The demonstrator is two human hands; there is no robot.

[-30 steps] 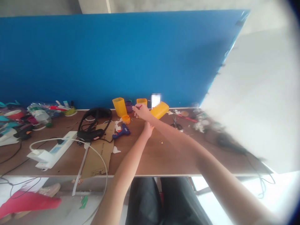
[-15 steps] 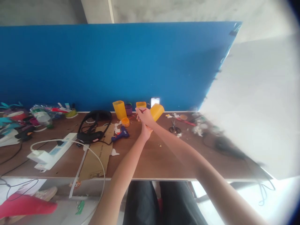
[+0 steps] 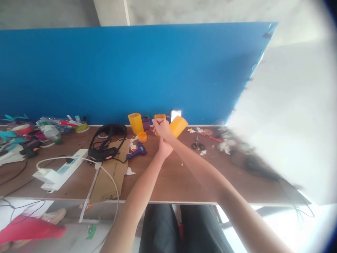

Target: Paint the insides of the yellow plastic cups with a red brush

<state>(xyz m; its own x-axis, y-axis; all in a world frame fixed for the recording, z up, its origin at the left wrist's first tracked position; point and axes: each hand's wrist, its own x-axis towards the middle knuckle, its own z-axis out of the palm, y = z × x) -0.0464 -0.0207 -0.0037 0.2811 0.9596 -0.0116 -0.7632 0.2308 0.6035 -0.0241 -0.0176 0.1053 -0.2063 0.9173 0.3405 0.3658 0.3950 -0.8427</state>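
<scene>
My right hand (image 3: 162,129) reaches across the brown desk (image 3: 184,175) and pinches a thin red stick (image 3: 158,122) that points left, near the small orange cup (image 3: 159,117). My left hand (image 3: 165,150) is closed just under my right wrist, which hides part of its fingers. It seems to hold the base of a tilted yellow cup (image 3: 179,125), whose mouth points up and right. A taller yellow cup (image 3: 135,123) and a small orange lid (image 3: 142,136) sit to the left of my hands.
A blue glue gun (image 3: 137,151), cardboard (image 3: 110,175), black headphones (image 3: 107,135) and a white power strip (image 3: 61,170) lie left. Scissors (image 3: 197,144) and scraps are to the right. A blue partition (image 3: 131,70) backs the desk, and craft clutter (image 3: 39,131) fills the far left.
The yellow cup has gone from lying on its side to being tilted with its mouth raised. My two hands have drawn closer together. The camera view shifted slightly.
</scene>
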